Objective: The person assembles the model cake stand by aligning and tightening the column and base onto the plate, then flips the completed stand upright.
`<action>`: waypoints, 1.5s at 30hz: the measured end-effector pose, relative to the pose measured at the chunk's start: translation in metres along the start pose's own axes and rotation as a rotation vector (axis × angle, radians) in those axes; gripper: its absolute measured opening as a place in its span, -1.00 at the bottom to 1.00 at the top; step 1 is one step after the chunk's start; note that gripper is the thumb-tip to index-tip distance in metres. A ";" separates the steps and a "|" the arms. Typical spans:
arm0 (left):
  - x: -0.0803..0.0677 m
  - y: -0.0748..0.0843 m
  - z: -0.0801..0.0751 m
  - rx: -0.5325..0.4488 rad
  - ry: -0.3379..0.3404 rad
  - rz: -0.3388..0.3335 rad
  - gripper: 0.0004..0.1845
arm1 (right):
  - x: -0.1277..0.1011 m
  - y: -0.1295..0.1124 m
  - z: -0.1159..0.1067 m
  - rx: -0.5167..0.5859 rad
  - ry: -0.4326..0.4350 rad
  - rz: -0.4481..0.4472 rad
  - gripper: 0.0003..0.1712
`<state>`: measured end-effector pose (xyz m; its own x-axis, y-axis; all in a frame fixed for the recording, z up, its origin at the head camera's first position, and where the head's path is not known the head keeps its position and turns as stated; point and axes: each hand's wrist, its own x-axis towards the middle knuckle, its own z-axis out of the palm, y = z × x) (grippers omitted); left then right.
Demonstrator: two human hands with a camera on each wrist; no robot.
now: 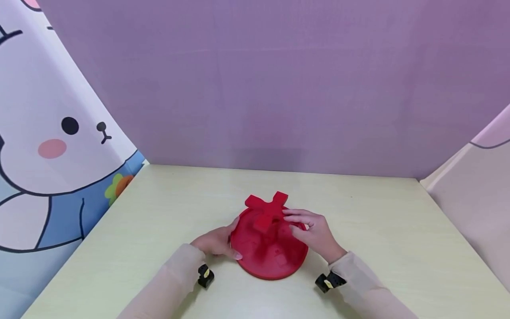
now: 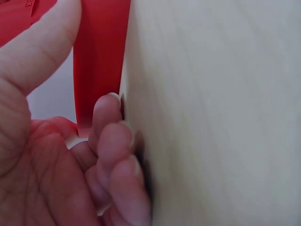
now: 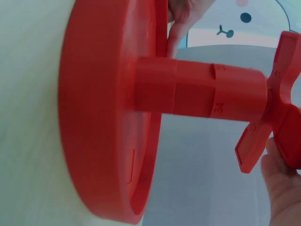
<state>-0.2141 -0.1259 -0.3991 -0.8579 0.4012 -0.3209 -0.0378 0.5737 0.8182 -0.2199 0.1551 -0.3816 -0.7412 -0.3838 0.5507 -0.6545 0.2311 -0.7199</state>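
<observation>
We are looking down at a pale wooden table [image 1: 167, 212] with a purple backdrop [image 1: 259, 88] behind it and a cartoon rabbit curtain [image 1: 52, 146] hanging on the left. Near the front middle of the table, a red round base [image 1: 267, 254] is lying flat, with a red post [image 3: 197, 92] rising upright from its centre and a red cross-shaped top [image 1: 268, 204] sitting on the post's upper end.

Our left hand [image 1: 215, 243] is resting at the left edge of the base. The thumb is lying along the rim, and in the left wrist view the curled fingers [image 2: 113, 141] are pressing against the table right beside the red edge, so the hand is gripping the rim of the base and steadying it.

Our right hand [image 1: 312, 230] is reaching in from the right, with its fingers stretched toward the cross-shaped top. The fingertips are touching one arm of the cross, and in the right wrist view a finger [image 3: 282, 183] is sitting just under that arm. We cannot tell whether the fingers are pinching the cross or only touching it.

Both forearms are wearing pale sheer sleeves [image 1: 175, 274], and a small black device [image 1: 205, 275] is sitting by each wrist.
</observation>
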 end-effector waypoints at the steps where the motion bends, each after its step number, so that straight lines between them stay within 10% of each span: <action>1: 0.000 0.000 0.000 -0.002 -0.001 0.000 0.20 | 0.000 0.000 0.000 -0.001 -0.004 -0.003 -0.65; 18: -0.003 0.002 0.000 -0.012 0.006 -0.026 0.20 | 0.031 -0.017 -0.021 -0.093 -0.137 0.088 -0.67; 34: 0.001 0.005 0.001 0.015 0.009 -0.052 0.20 | 0.066 -0.021 -0.024 -0.181 -0.513 0.098 -0.54; 45: -0.001 0.004 0.000 0.002 -0.002 -0.032 0.19 | 0.074 -0.017 -0.019 -0.249 -0.583 0.112 -0.45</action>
<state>-0.2137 -0.1241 -0.3957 -0.8550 0.3842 -0.3483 -0.0642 0.5879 0.8063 -0.2666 0.1394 -0.3207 -0.6504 -0.7519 0.1079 -0.6451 0.4718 -0.6011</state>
